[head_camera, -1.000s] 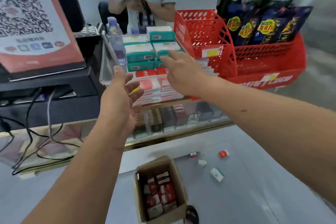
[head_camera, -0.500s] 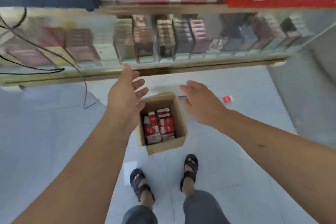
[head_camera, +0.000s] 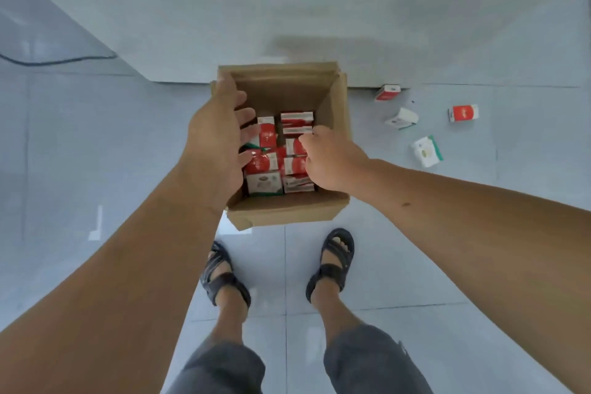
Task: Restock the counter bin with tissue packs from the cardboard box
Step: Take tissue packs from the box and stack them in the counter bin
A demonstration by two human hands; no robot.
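Observation:
An open cardboard box [head_camera: 287, 208] stands on the floor tiles just ahead of my feet. Several red-and-white tissue packs [head_camera: 296, 120] fill its bottom, with a green-and-white one among them. My left hand [head_camera: 214, 141] hovers over the box's left side, fingers spread and relaxed, holding nothing. My right hand [head_camera: 332, 160] reaches into the right side, its fingers bent down onto the packs and its fingertips hidden, so a grip cannot be made out. The counter bin is out of view.
Several loose packs lie on the floor right of the box: a red one [head_camera: 387, 93], a white one [head_camera: 402, 118], another red one [head_camera: 463, 112] and a green-edged one [head_camera: 427, 151]. My sandalled feet [head_camera: 332, 262] stand right behind the box. A black cable [head_camera: 57, 60] runs along the far left.
My view swung from the counter bin down to the floor. Both hands dropped from the bin to the box, and the right hand has gone in among the packs.

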